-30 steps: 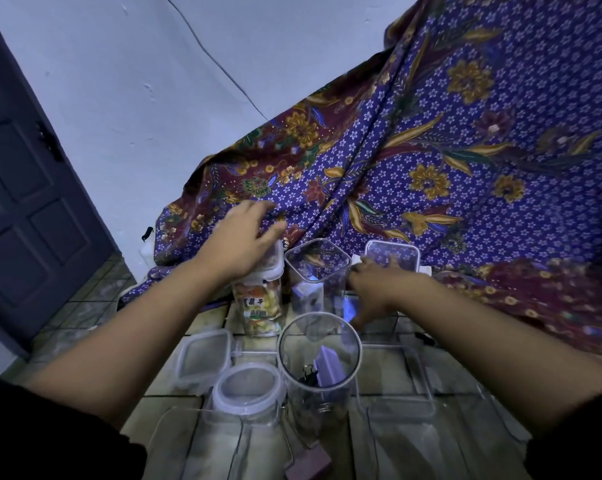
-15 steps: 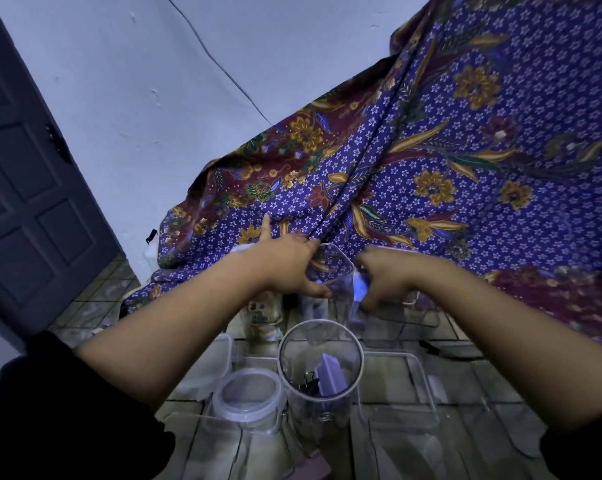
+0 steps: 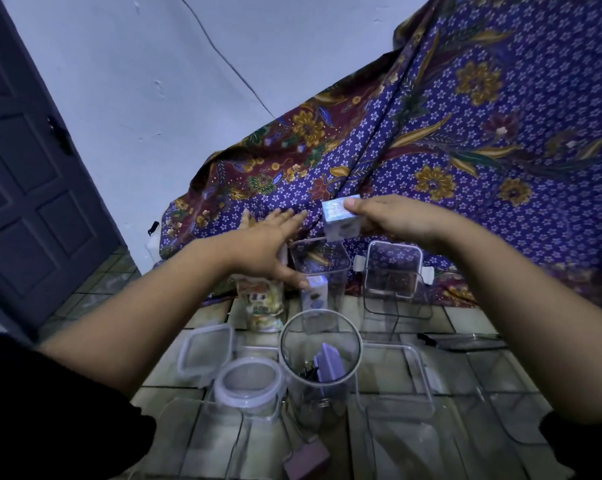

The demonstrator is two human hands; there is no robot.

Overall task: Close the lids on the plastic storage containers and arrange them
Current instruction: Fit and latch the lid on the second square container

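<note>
Here we see the right hand pinching a small box between thumb and fingers, just above the open mouth of a tall square container. This container stands at the far centre of the tiled floor, and a second box stands inside it against the near wall. The left hand is open, its fingers straight and spread; the thumb touches the left wall of the tall square container, and the palm lies over a snack jar filled with printed packets, whose top is hidden by the hand. Just right of the tall square container stands a clip-lid container, lid on, side clips sticking outward; we cannot tell its contents. At the near centre a round jar stands open, holding a purple block and dark clips. Just beside it on the left is a short round tub with its lid on, and farther left a square lid lies flat on the floor. To the right of the round jar stands a clear rectangular box, open at the top. A patterned cloth hangs at the far side.
</note>
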